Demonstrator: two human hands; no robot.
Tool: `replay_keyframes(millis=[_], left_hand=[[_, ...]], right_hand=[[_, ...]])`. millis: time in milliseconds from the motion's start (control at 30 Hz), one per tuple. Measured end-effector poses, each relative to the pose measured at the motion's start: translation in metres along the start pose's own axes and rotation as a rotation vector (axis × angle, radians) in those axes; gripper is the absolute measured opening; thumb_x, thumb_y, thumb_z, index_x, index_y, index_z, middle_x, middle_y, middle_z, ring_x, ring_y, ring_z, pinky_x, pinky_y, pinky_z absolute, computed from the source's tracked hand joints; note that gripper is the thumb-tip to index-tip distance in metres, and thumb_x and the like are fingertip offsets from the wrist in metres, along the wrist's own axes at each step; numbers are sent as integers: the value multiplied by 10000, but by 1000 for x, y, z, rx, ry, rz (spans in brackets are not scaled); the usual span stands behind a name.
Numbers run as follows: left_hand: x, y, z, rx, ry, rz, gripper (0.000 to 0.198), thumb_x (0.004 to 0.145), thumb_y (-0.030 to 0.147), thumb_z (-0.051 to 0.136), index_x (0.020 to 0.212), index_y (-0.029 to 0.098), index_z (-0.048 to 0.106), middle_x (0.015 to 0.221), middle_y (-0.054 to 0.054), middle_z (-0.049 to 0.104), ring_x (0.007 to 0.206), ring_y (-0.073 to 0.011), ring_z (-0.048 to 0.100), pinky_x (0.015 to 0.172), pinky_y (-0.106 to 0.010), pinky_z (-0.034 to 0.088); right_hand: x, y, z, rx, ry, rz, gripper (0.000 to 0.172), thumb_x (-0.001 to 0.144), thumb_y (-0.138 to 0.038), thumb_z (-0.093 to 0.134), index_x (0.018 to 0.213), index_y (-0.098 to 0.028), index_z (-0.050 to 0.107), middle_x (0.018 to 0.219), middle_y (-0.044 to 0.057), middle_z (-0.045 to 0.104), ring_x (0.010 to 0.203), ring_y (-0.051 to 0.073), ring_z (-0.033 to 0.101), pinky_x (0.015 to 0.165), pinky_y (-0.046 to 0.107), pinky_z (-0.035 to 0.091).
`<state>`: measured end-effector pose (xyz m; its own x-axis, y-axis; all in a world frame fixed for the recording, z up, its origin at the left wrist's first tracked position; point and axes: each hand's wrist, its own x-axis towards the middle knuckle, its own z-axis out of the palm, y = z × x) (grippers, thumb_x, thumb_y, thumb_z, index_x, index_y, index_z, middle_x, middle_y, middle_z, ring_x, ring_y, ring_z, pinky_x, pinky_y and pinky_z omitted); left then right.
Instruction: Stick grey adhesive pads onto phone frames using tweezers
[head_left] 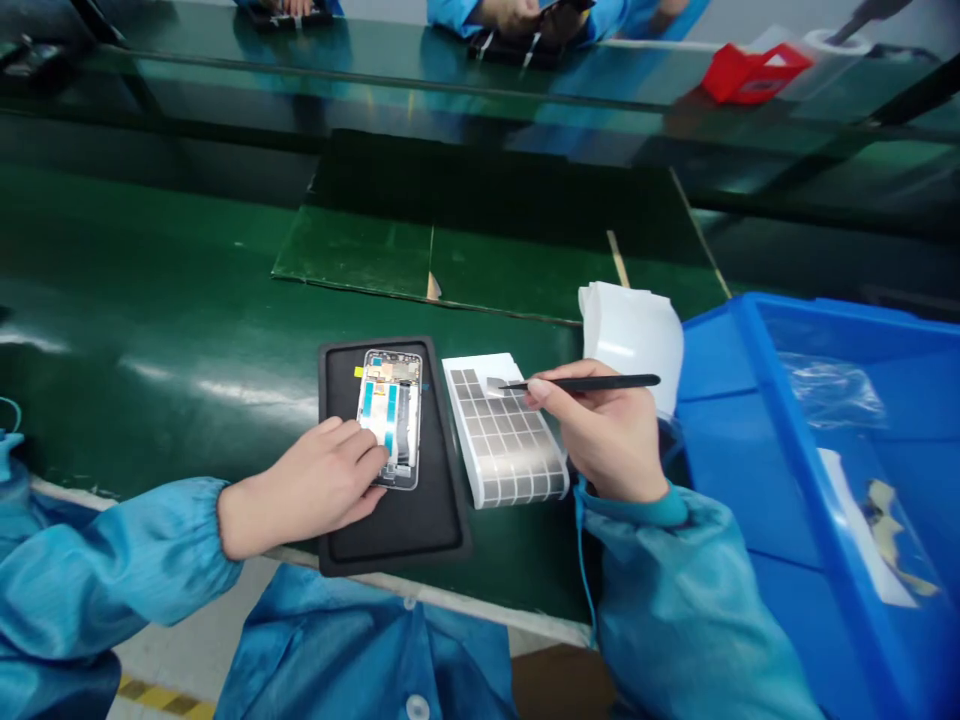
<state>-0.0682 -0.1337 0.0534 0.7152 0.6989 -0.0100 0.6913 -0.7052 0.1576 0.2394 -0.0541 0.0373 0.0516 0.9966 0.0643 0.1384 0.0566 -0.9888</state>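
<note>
An opened smartphone (411, 410) with its inner parts and blue strips showing lies in a black tray (424, 530). My left hand (326, 475) is closed at the phone's lower left edge, its curled fingers resting on it. In my right hand (611, 430) is a pair of black tweezers (600, 383), pinched between thumb and fingers and pointing left. Their tips touch a small grey sticker at the upper part of a white sheet of grey square stickers (506, 440). This sheet curves down at its near end, just right of the tray.
White curled backing paper (634, 335) stands behind my right hand. A large blue bin (757, 500) with plastic bags fills the right side. Dark green boards (495, 260) lie ahead. Across the bench are co-workers' hands (521, 15) and a red box (750, 75).
</note>
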Motion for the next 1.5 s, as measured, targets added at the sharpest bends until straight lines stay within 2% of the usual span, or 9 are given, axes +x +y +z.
replay_keyframes(millis=[167,300,367,433,600,700,867,1033,1500], left_hand=[[1,19,8,-32,146,15,159,894,292,576,896,142,628,830,-59,597,795,-235,559,691,-371,463],[-5,34,7,-60,173,38,167,919,289,574,881,136,628,796,-54,596,755,-222,569,679,-364,493],[-7,31,7,-74,180,59,204,932,325,574,894,134,635,788,-53,597,741,-218,571,655,-358,495],[-8,19,6,-81,211,35,231,939,354,567,922,137,645,792,-56,607,738,-216,578,647,-356,497],[-10,-22,10,-70,343,-93,200,944,239,542,1065,124,652,857,-66,669,754,-195,613,692,-344,524],[-11,-31,14,-111,375,-121,216,928,200,553,1100,109,645,887,-72,685,762,-193,615,709,-349,539],[-10,-30,17,-145,333,-145,298,915,211,567,1178,82,624,931,-95,692,803,-220,617,732,-381,554],[-8,-30,14,-144,343,-142,274,922,204,560,1159,84,627,921,-93,693,775,-215,609,695,-372,544],[-8,-31,16,-136,328,-135,266,947,219,521,1171,108,612,946,-84,700,817,-203,623,724,-362,541]], right_hand=[[-18,-31,40,-26,-116,62,229,731,-361,863,797,-205,708,677,15,707,623,177,687,629,314,590],[-32,-38,80,-23,-251,175,297,703,-423,866,757,-193,685,695,27,708,586,168,679,578,299,592],[-35,-33,93,-17,-268,208,318,703,-447,857,765,-196,672,693,26,708,592,171,684,568,293,591],[-35,-27,100,-12,-272,226,317,715,-451,844,769,-197,661,682,24,705,594,172,685,565,292,589],[-33,-21,102,-65,-300,243,256,745,-387,830,780,-192,667,687,23,709,573,159,674,547,278,579],[-33,-23,102,-92,-303,257,234,744,-367,832,786,-195,678,695,28,718,577,166,683,534,278,581],[-33,-25,104,-106,-285,290,236,743,-372,832,796,-195,685,693,35,723,549,165,676,522,286,592],[-33,-26,104,-128,-284,285,206,750,-342,831,791,-198,689,681,26,719,532,155,668,493,262,572],[-34,-27,107,-204,-263,254,157,754,-309,816,771,-206,698,669,16,712,509,143,642,455,249,543]])
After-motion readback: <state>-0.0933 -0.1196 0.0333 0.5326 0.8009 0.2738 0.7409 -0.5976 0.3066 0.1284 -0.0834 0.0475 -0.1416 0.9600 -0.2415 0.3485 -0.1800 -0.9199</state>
